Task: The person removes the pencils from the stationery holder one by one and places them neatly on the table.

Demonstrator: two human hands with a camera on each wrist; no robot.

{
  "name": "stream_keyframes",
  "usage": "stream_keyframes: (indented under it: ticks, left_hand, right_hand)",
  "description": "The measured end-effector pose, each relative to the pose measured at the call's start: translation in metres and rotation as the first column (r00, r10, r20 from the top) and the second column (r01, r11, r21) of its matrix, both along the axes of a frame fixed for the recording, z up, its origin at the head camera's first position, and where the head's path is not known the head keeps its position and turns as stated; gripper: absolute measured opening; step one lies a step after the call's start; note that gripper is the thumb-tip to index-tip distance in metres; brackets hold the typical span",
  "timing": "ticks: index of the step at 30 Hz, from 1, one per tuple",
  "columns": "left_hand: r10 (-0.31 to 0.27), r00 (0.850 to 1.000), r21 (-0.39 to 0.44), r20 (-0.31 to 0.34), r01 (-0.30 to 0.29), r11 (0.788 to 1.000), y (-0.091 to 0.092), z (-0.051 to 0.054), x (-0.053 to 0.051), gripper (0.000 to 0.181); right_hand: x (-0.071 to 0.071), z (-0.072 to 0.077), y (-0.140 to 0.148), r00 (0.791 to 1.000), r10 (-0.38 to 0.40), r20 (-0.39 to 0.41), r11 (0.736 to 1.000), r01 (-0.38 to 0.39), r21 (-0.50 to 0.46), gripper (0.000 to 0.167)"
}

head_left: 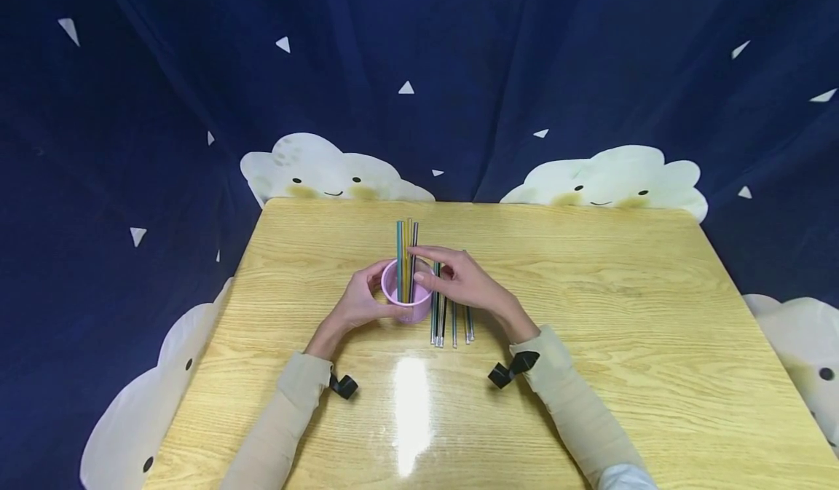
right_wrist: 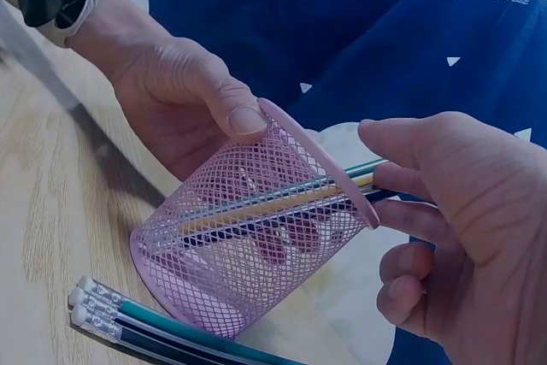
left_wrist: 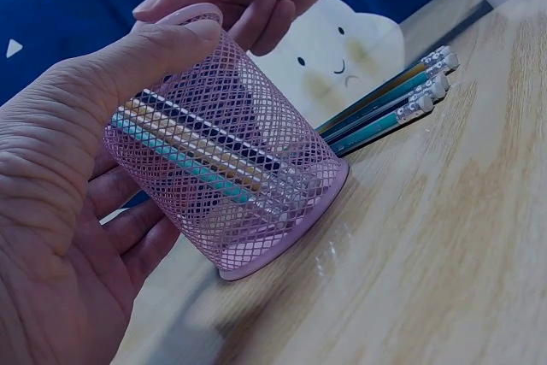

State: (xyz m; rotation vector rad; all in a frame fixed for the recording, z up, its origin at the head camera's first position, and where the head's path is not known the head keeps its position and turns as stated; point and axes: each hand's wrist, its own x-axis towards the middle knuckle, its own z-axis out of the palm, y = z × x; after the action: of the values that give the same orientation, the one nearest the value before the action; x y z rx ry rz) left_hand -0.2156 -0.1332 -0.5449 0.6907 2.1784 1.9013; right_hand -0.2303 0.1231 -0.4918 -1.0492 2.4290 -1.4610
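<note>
Blue curtain [head_left: 459, 53], wooden table [head_left: 655, 330], a left hand [head_left: 363, 301] and a right hand [head_left: 465, 279] at a pink cup [left_wrist: 226, 143]
The left hand grips the cup by its side, left of the table's middle. The right hand is at the rim, thumb and forefinger apart; whether they touch the pencils [head_left: 405, 257] inside the cup, I cannot tell. Loose pencils [head_left: 439, 322] lie just right of it.

White glare [head_left: 411, 413] streaks the bright tabletop [head_left: 629, 301]; both wrist views look dimmer, bluer.
</note>
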Motion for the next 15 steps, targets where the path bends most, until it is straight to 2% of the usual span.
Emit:
stream_keyframes:
  ticks: [15]
  left_hand:
    - [0.004,1.0,-0.001,0.002,-0.004,1.0,0.0,0.001,0.0,0.088]
  right_hand:
    - [0.002,0.01,0.014,0.992,-0.085,-0.089,0.995,0.08,-0.059,0.042]
